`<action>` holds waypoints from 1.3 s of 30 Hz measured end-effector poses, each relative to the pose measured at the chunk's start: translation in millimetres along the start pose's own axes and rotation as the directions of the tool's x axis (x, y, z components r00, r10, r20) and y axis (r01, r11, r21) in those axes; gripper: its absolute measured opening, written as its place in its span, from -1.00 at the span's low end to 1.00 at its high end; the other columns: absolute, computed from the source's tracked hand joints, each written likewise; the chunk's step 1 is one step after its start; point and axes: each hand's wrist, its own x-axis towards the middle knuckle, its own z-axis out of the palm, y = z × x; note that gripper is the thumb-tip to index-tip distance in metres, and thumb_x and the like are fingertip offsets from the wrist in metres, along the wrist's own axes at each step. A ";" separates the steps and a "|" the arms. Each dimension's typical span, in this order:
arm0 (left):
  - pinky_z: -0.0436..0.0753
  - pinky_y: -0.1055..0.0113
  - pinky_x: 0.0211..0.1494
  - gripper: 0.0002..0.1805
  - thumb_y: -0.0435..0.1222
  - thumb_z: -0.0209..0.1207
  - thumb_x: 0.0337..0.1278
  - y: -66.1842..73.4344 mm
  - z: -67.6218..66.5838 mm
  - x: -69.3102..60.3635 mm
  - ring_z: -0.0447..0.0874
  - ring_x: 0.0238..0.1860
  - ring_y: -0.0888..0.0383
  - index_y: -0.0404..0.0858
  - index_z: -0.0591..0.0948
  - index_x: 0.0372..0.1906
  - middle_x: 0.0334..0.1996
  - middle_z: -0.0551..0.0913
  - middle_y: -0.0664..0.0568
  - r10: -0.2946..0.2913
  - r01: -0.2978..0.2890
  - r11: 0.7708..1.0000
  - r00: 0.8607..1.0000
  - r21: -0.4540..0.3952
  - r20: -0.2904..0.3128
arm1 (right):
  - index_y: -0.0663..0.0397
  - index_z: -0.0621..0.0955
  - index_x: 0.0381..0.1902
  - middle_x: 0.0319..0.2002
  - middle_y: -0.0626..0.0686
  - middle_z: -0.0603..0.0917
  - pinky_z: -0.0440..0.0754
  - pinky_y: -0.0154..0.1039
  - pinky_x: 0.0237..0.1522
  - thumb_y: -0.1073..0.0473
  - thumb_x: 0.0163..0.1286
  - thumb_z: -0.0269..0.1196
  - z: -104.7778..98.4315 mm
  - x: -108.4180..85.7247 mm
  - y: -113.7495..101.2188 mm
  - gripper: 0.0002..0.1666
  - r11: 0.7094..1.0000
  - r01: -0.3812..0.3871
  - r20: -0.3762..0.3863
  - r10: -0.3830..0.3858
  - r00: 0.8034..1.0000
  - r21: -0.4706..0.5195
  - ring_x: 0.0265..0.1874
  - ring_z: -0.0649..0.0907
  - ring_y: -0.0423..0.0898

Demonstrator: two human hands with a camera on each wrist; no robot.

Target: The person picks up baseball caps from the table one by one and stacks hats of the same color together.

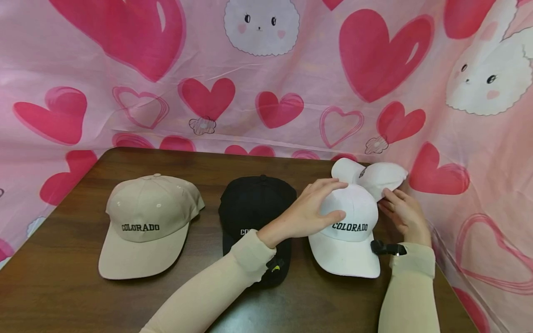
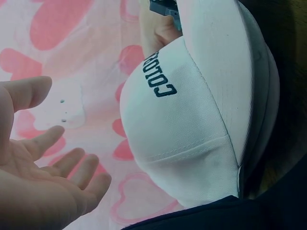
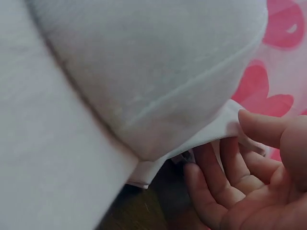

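A white cap (image 1: 351,208) with dark COLORADO lettering sits on the table, its brim toward me. My left hand (image 1: 312,208) is beside its crown with fingers extended; in the left wrist view the left hand (image 2: 53,167) is apart from the cap and holds nothing. Behind it, a second white cap (image 1: 381,175) lies tilted, brim to the left. My right hand (image 1: 404,212) pinches that rear cap's lower right edge between thumb and fingers. The right wrist view shows the right hand (image 3: 249,177) at the edge, partly blocked by the nearer white cap (image 3: 158,57).
A black cap (image 1: 254,199) stands left of the white ones, partly covered by my left forearm. Farther left is a beige cap (image 1: 150,222) with COLORADO lettering. The brown table (image 1: 62,282) ends at a pink heart-patterned cloth (image 1: 266,69) behind and at the sides.
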 end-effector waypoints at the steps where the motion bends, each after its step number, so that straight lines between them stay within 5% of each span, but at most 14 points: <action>1: 0.33 0.03 0.57 -0.30 -0.13 0.30 0.46 -0.1 0.2 0.2 0.17 0.60 0.06 -0.04 0.38 0.60 0.62 0.26 0.02 0.000 0.000 1.000 1.000 -0.002 0.000 | 0.09 0.38 0.36 -0.18 -0.26 0.73 0.72 -0.43 -0.09 0.05 0.61 0.26 0.4 -0.1 0.1 -0.48 1.000 -0.002 -0.006 0.002 1.000 -0.007 -0.18 0.75 -0.34; 6: 0.33 0.05 0.57 -0.32 -0.13 0.30 0.46 -1.7 1.2 1.1 0.20 0.59 0.06 -0.06 0.39 0.59 0.60 0.28 0.02 0.005 -0.004 1.000 1.000 0.024 -0.015 | -0.11 0.64 -0.02 -0.25 -0.21 0.74 0.73 -0.43 -0.17 0.12 0.60 0.27 1.6 0.0 2.0 -0.92 0.999 0.032 -0.033 -0.030 0.999 0.039 -0.26 0.73 -0.30; 8: 0.33 0.07 0.57 -0.32 -0.14 0.30 0.46 -2.5 1.4 1.3 0.20 0.59 0.07 -0.06 0.40 0.58 0.60 0.29 0.02 0.004 -0.003 1.000 1.000 0.031 -0.019 | -0.11 0.67 -0.10 -0.26 -0.19 0.73 0.73 -0.42 -0.19 0.17 0.61 0.25 2.4 0.5 2.9 -0.94 0.996 0.059 -0.042 -0.056 0.998 0.065 -0.27 0.72 -0.29; 20: 0.34 0.07 0.56 -0.33 -0.14 0.30 0.46 -5.4 0.1 1.5 0.21 0.59 0.07 -0.07 0.40 0.58 0.60 0.30 0.02 -0.001 0.001 1.000 1.000 0.014 -0.030 | 0.17 0.48 0.20 0.02 -0.02 0.42 0.75 -0.40 -0.11 0.21 0.64 0.19 13.1 0.2 -5.4 -0.72 0.990 0.134 -0.172 -0.124 0.977 0.049 -0.10 0.64 -0.23; 25: 0.33 0.09 0.58 -0.33 -0.16 0.30 0.46 -7.2 -1.1 2.8 0.23 0.58 0.08 -0.09 0.41 0.57 0.58 0.32 0.01 0.006 -0.005 1.000 0.999 0.013 -0.048 | 0.23 0.43 0.39 0.04 -0.04 0.48 0.74 -0.41 -0.11 0.21 0.64 0.18 20.5 -4.2 -16.3 -0.54 0.983 0.185 -0.233 -0.178 0.956 0.010 0.00 0.58 -0.18; 29: 0.33 0.09 0.59 -0.34 -0.17 0.30 0.47 -7.6 -4.1 3.3 0.25 0.58 0.10 -0.09 0.41 0.57 0.57 0.34 0.02 -0.001 0.001 1.000 0.997 0.000 -0.080 | 0.21 0.58 0.25 -0.16 -0.02 0.65 0.76 -0.36 -0.11 0.29 0.59 0.23 27.2 -9.9 -28.2 -0.66 0.952 0.296 -0.249 -0.269 0.930 0.078 -0.09 0.64 -0.16; 34: 0.39 0.13 0.56 -0.36 -0.23 0.29 0.47 -6.6 -11.5 3.1 0.36 0.52 0.10 -0.12 0.43 0.56 0.53 0.40 0.03 -0.004 -0.002 0.999 0.991 -0.042 -0.135 | 0.22 0.67 0.07 -0.33 0.08 0.71 0.79 -0.31 -0.15 0.34 0.52 0.30 37.6 -23.4 -47.0 -0.79 0.876 0.423 -0.207 -0.380 0.901 0.232 -0.30 0.71 -0.10; 39: 0.48 0.08 0.48 -0.37 -0.27 0.27 0.48 -7.0 -24.4 1.5 0.45 0.44 0.04 -0.13 0.42 0.56 0.49 0.43 0.02 -0.012 -0.006 0.996 0.980 -0.092 -0.199 | 0.29 0.68 0.00 -0.36 0.08 0.69 0.76 -0.37 -0.24 0.36 0.51 0.31 49.6 -38.0 -67.0 -0.84 0.828 0.507 -0.199 -0.469 0.860 0.239 -0.40 0.68 -0.10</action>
